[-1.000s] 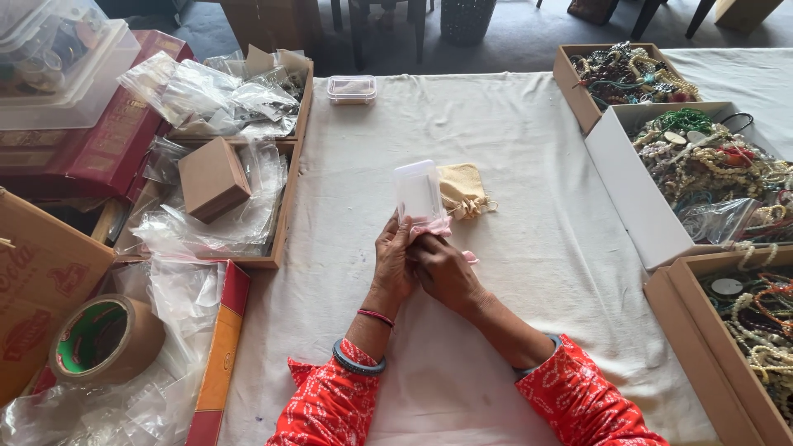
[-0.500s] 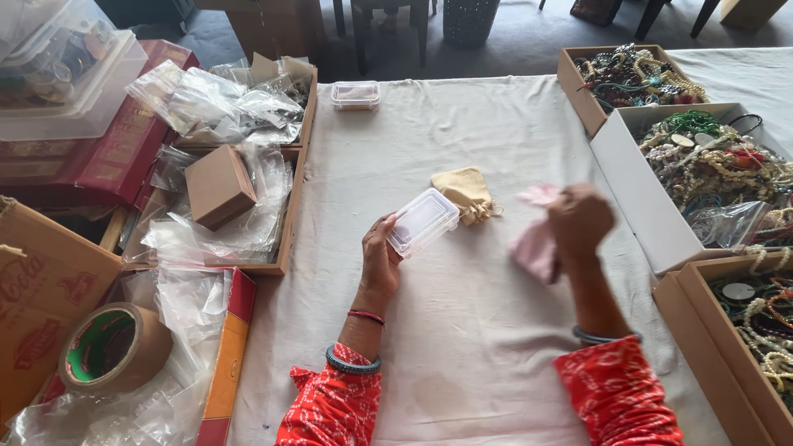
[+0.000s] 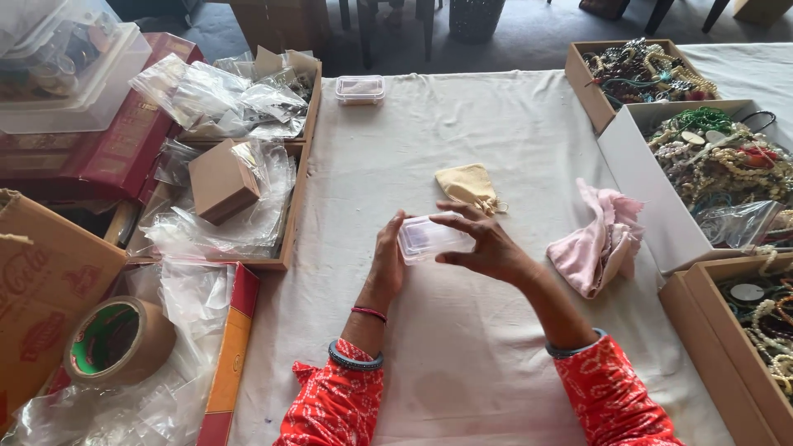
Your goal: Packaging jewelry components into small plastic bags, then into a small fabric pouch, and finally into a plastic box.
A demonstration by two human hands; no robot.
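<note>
Head view shows the clear plastic box (image 3: 429,238) lying crosswise, left hand (image 3: 387,263) and right hand (image 3: 487,248) gripping its ends, seemingly equally near.

a small jewellery packing workplace is shown. a table covered in a white cloth (image 3: 496,124) is flanked at the right of the frame by open boxes of beaded necklaces (image 3: 719,161). at the left, trays of clear plastic bags (image 3: 223,107), small cardboard boxes (image 3: 219,180) and a roll of brown packing tape (image 3: 116,340) are seen.
</note>
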